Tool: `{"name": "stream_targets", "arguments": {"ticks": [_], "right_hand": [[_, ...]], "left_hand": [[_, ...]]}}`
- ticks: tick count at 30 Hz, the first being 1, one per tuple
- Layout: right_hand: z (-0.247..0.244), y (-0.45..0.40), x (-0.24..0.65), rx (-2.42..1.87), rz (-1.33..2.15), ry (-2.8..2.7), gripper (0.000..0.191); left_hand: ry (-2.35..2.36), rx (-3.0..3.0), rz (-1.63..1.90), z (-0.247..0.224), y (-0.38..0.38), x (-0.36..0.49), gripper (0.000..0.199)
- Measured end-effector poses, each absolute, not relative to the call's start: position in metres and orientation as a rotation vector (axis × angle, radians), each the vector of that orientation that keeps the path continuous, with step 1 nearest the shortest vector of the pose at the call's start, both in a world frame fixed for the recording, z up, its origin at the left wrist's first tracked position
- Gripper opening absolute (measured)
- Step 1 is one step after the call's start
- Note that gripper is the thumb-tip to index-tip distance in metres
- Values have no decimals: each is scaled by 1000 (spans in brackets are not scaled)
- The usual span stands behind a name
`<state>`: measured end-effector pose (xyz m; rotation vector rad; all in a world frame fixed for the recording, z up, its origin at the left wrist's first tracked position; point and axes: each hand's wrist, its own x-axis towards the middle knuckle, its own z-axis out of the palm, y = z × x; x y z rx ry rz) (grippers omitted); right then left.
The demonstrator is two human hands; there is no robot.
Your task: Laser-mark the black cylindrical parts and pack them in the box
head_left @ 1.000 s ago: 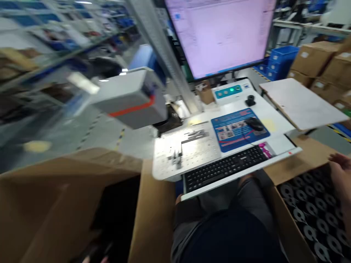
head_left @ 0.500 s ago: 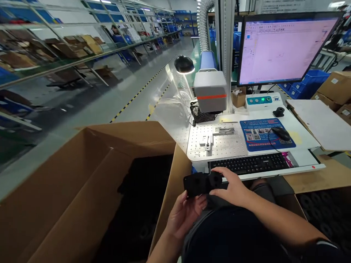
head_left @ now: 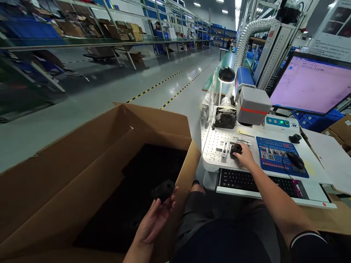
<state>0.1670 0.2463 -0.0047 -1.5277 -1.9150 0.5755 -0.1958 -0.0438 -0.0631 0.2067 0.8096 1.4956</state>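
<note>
My left hand point(head_left: 157, 215) is closed round a black block-shaped part point(head_left: 163, 190), held over the open cardboard box point(head_left: 156, 126). Dark pieces fill the bottom of that box, too dark to tell apart. My right hand point(head_left: 245, 156) grips a second black part point(head_left: 236, 149), round with a hole, at the perforated metal plate point(head_left: 212, 140). Just left of its fingers a small metal fixture point(head_left: 225, 149) is fixed on the plate. Whether the part rests on the plate or hovers just over it, I cannot tell.
Above the plate hangs a grey machine head point(head_left: 253, 104) with a red stripe. A black fan point(head_left: 225, 118) and a lamp point(head_left: 226, 75) stand behind. Keyboard point(head_left: 246, 182), mouse point(head_left: 295, 160), mouse pad point(head_left: 267, 160) and monitor point(head_left: 312, 82) are nearby.
The two black parts, earlier together in front of my body, are now apart. My right hand has carried one forward to the plate; my left has moved over the box. The view has turned left.
</note>
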Motion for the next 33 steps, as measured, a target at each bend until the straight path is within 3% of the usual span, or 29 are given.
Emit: {"name": "stream_targets", "arguments": {"ticks": [15,22,33], "right_hand": [[-16,274,156,-1607,475,-1952,67],[-28,261,163,-1644,449,-1784,84],[-46,252,152,-1689,342,-1719,59]], "left_hand": [[397,152,1392,-98,-44,-214,48],[401,152,1387,-103,-44,-215,47],[452,135,1394,-90,-45,-212,47]]}}
